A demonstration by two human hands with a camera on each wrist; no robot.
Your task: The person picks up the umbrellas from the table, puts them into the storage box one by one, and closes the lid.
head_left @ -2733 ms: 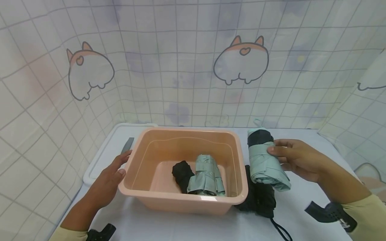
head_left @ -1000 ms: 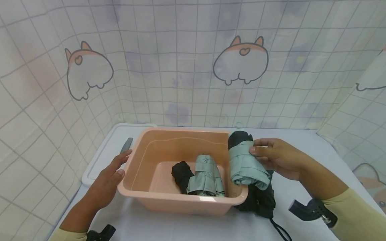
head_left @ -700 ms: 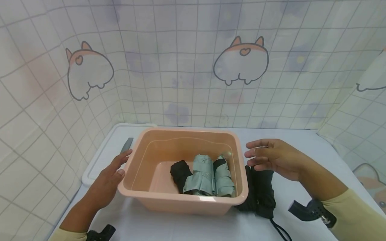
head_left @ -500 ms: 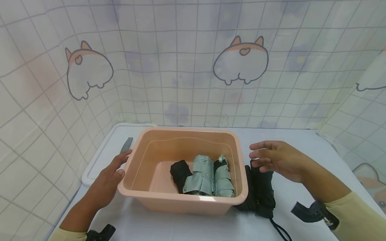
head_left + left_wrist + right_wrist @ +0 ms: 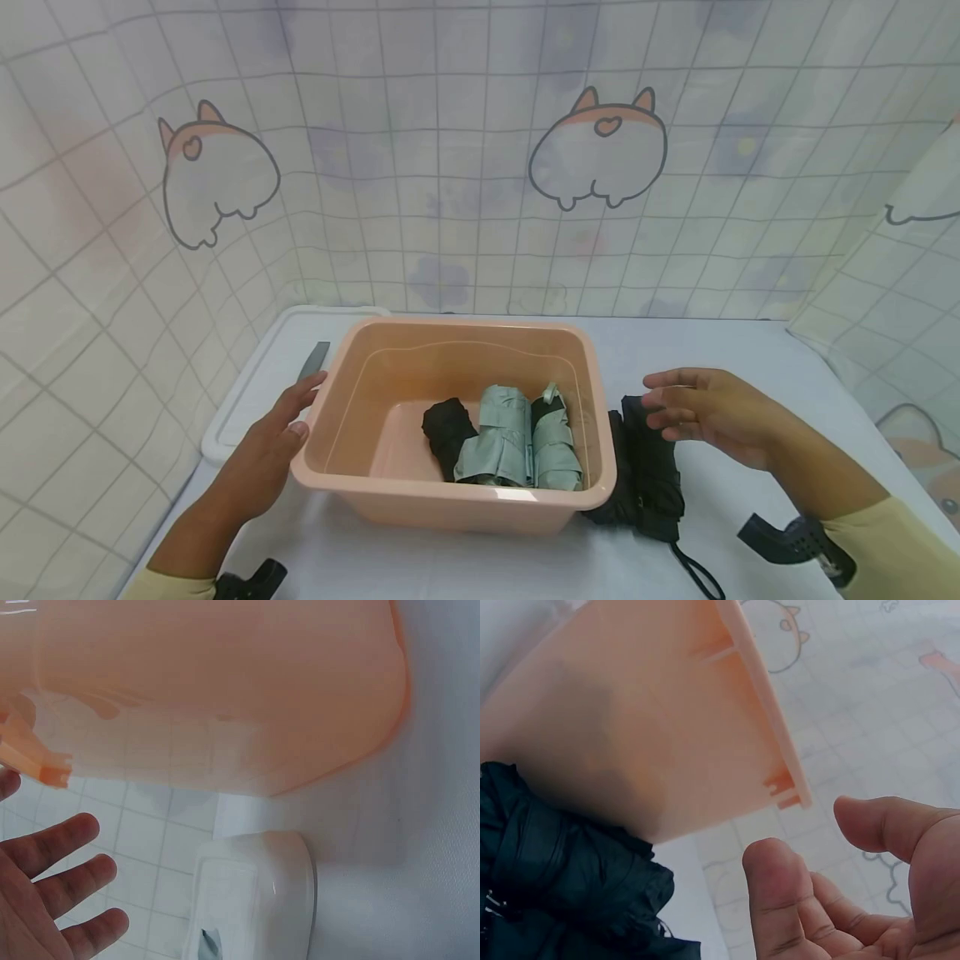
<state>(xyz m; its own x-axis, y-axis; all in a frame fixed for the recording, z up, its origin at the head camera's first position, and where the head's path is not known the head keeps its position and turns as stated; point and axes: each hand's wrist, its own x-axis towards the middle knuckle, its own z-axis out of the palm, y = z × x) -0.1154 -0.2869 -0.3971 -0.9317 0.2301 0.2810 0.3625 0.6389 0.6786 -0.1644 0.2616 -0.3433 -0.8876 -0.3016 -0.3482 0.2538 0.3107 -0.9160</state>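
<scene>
This looks like a makeshift recording booth rather than a lived-in room. A cloth backdrop, printed with a grid and cartoon corgi rumps, hangs behind and wraps round both sides of a white tabletop. A white lid lies at the left edge, and black camera mounts are strapped to both wrists.

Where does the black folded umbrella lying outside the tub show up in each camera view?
Head: black umbrella right of centre, against the tub's right wall, under the right hand.
Left wrist: not in view.
Right wrist: lower left, beneath the tub.
Shared landmark: the peach tub.
</scene>
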